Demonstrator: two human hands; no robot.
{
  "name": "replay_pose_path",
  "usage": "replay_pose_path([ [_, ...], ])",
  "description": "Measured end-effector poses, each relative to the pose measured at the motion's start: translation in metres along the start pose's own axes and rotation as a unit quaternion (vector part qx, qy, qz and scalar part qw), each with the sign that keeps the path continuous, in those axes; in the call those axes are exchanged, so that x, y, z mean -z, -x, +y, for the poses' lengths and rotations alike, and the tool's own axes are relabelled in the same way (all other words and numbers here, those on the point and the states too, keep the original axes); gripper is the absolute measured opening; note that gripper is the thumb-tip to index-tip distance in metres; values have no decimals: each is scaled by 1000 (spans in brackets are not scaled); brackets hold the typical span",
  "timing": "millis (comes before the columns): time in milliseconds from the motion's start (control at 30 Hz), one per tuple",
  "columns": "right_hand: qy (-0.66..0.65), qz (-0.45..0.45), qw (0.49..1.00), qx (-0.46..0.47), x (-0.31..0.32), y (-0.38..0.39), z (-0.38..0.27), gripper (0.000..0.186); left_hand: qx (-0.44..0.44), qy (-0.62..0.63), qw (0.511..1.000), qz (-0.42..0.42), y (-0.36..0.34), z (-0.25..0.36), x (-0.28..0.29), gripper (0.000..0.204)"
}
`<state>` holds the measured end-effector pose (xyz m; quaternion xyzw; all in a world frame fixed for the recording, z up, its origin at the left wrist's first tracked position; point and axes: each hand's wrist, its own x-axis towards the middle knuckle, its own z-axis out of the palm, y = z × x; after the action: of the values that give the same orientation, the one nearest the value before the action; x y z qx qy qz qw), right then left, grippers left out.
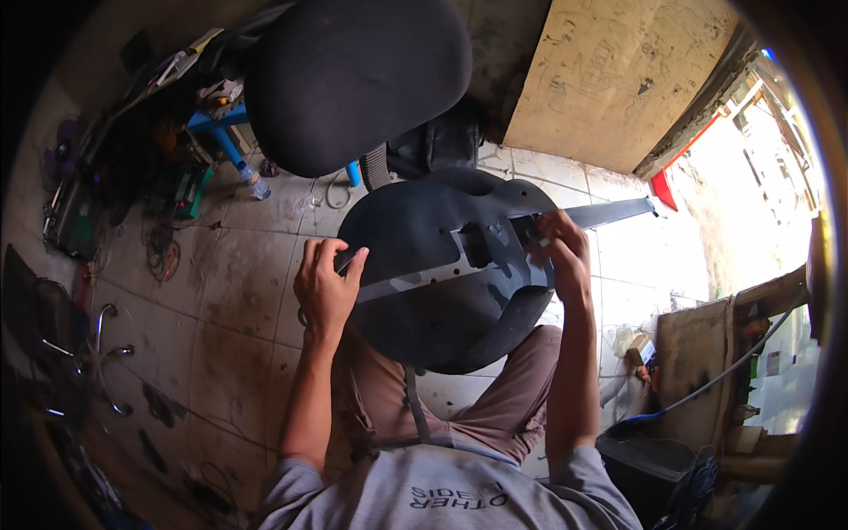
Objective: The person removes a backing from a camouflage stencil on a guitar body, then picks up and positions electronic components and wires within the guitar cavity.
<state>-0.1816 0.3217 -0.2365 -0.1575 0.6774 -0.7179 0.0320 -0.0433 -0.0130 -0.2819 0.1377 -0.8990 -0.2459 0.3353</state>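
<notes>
A dark electric guitar body [397, 230] with camouflage patches and cut-out cavities lies across my lap, its neck [605, 210] pointing right. My left hand [327, 283] grips the body's left edge with curled fingers, thumb raised along it. My right hand [565, 252] is at a cavity near the neck joint, fingers bent together and slightly blurred; what they hold, if anything, I cannot make out.
A black chair cushion [358, 75] and blue stool leg [225, 141] stand ahead. Tools and cables [163, 247] lie on the tiled floor [243, 336] at left. A drawn-on wooden board [609, 79] stands near the bright doorway; a wooden cabinet [698, 371] is at right.
</notes>
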Motion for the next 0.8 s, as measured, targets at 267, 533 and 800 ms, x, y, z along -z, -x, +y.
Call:
replay_pose_path([
  [267, -222, -44, 973, -49, -9, 109, 44, 13, -155, 107, 951, -246, -73, 55, -29, 17],
  [533, -211, 29, 974, -80, -15, 148, 98, 14, -202, 3, 915, -349, -97, 99, -87, 30],
  [800, -184, 24, 979, -82, -16, 145, 104, 17, -279, -165, 900, -290, -93, 111, -122, 19],
])
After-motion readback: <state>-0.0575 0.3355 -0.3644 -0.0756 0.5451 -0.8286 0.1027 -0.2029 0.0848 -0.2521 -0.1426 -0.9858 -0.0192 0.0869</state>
